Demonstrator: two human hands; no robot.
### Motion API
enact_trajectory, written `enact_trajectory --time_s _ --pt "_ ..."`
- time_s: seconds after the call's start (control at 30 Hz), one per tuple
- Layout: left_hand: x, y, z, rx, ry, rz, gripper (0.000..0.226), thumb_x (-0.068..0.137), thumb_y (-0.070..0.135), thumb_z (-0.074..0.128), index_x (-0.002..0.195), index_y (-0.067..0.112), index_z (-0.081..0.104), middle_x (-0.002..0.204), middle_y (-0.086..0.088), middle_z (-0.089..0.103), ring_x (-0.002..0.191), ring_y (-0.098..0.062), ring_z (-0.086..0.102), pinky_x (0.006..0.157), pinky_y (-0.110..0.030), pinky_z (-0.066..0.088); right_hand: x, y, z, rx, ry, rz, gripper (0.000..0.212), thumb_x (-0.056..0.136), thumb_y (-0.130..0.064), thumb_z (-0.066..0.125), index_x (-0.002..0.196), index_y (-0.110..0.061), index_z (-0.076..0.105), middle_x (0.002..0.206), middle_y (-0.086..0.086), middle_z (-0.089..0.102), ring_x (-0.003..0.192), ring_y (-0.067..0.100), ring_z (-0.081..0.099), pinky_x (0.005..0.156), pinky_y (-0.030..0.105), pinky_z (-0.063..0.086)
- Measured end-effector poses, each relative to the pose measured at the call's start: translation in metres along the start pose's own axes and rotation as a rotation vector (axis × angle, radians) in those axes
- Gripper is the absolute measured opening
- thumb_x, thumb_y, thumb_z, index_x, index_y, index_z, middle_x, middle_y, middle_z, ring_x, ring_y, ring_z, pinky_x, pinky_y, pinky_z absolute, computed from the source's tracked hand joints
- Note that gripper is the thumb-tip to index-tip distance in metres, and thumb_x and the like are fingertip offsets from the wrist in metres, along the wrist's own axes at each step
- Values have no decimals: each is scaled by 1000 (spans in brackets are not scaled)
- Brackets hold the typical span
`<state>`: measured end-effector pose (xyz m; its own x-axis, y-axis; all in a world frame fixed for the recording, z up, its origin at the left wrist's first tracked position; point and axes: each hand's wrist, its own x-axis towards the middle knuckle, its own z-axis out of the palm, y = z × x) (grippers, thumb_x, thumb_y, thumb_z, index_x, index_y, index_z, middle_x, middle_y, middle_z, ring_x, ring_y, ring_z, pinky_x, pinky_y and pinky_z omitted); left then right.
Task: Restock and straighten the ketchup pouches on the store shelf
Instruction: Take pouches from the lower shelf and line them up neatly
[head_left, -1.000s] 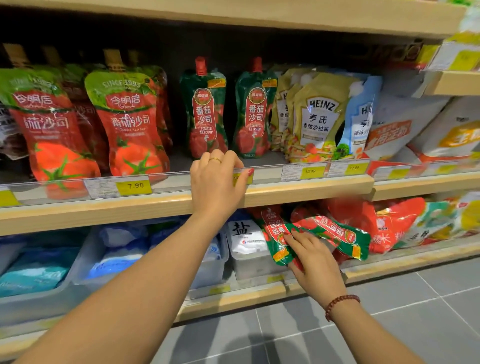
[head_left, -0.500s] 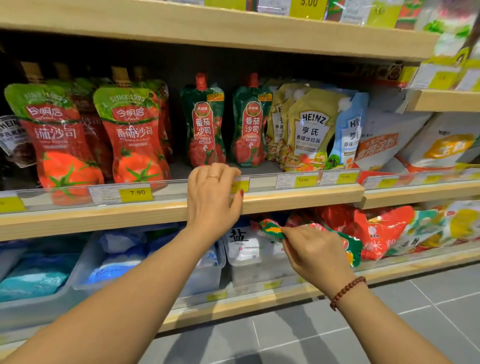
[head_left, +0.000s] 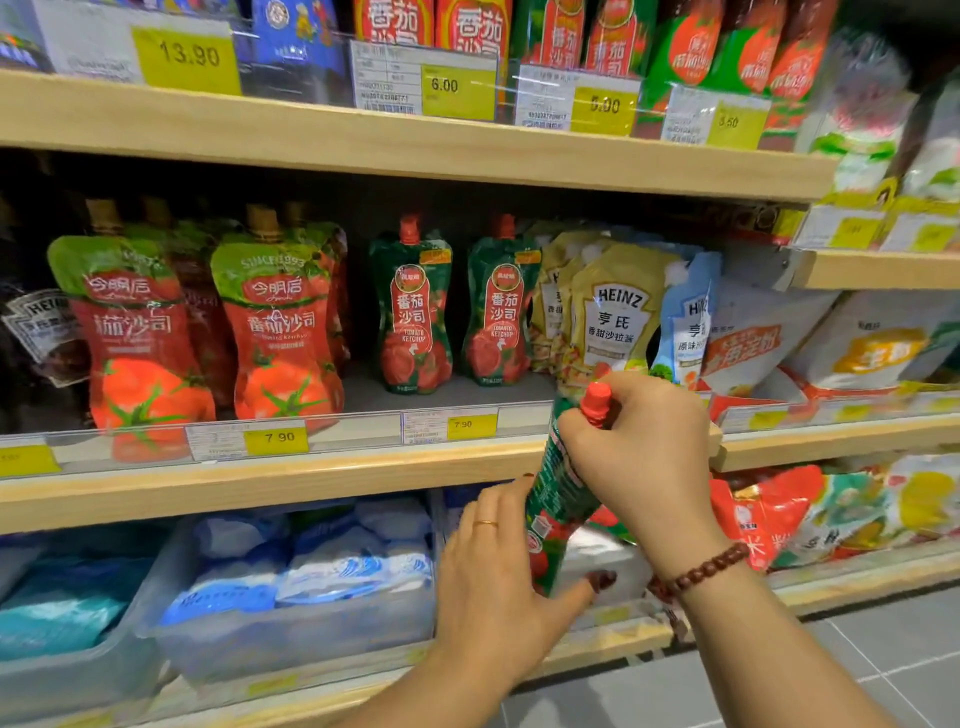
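Observation:
A green ketchup pouch with a red cap (head_left: 558, 488) is upright in front of the middle shelf's edge (head_left: 322, 478). My right hand (head_left: 644, 457) grips its top near the cap. My left hand (head_left: 498, 587) holds its lower part, thumb curled round the bottom. Two matching green ketchup pouches (head_left: 415, 312) stand upright on the middle shelf, with bare shelf in front of them. To their left stand larger red ketchup pouches with green tops (head_left: 280, 322).
Heinz salad-dressing pouches (head_left: 613, 317) crowd the shelf right of the green pouches. A clear strip with yellow price tags (head_left: 275, 441) runs along the shelf front. Bins of blue and white bags (head_left: 291, 582) fill the lower shelf, red packets (head_left: 763, 514) to the right.
My right hand has lifted the green pouch from the lower shelf up to the middle shelf's edge. My left hand left the shelf edge and took the pouch's bottom. The view tilted upward.

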<state>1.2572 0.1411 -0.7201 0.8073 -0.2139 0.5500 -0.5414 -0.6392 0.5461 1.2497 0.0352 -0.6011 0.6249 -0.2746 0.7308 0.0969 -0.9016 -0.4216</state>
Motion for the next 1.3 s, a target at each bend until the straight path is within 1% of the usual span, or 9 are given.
enact_trajectory --time_s 0.1,0.2,0.37,0.5,0.63,0.93,1.03,1.1,1.3 --pt "9 3 1 -96 108 -26 53 68 54 57 114 36 39 100 13 49 94 -12 52 65 -26 44 7 -11 1 28 44 33 38 65 -13 62 44 -16 30 39 -3 30 42 13 28 42 28 22" --pt "19 1 -9 -297 90 -30 46 70 38 56 114 44 44 96 25 53 92 -1 53 74 -20 45 12 -14 1 87 10 72 34 74 -32 64 49 -19 44 42 -4 44 47 15 46 47 28 36" --pt "47 -4 -36 -720 -82 -65 36 82 12 67 112 32 60 94 18 70 86 1 64 74 -14 48 18 -1 -1 548 -233 272 56 63 -71 61 86 -21 70 75 -4 71 74 7 67 66 28 53" --pt "67 -3 -53 -958 -182 -112 29 82 8 66 107 22 63 104 4 72 98 -11 66 84 -27 53 -1 31 9 878 -488 432 50 60 -40 74 102 -13 69 101 8 71 93 17 67 72 22 51" --pt "80 1 -64 -1121 -293 -217 35 74 22 67 109 19 64 106 0 72 94 -16 69 72 -28 56 -17 43 19 1215 -673 533 41 64 -24 75 102 -10 69 104 16 71 94 31 68 72 35 57" --pt "91 5 -68 -1033 -228 -185 39 63 36 75 99 21 71 98 3 74 90 -12 70 70 -22 55 -16 35 32 1161 -411 441 34 61 -24 80 93 -16 73 92 14 74 84 34 71 66 36 58" --pt "98 4 -68 -1021 -191 -282 35 62 24 81 94 16 72 92 -2 75 87 -19 71 70 -31 57 -14 31 39 1102 -369 375 29 62 -23 80 89 -17 73 88 11 75 82 32 71 68 40 59" --pt "106 3 -70 -987 -128 -292 25 67 8 79 91 12 73 85 -2 76 79 -15 72 63 -25 56 -10 28 45 1077 -346 339 23 66 -19 80 88 -18 73 87 9 75 82 29 71 71 42 59" --pt "139 5 -83 -942 -110 -323 20 71 9 77 90 11 71 80 2 76 69 -9 71 48 -16 50 19 32 54 924 -269 172 27 78 -51 56 75 -26 67 68 -11 69 64 1 63 54 14 47"
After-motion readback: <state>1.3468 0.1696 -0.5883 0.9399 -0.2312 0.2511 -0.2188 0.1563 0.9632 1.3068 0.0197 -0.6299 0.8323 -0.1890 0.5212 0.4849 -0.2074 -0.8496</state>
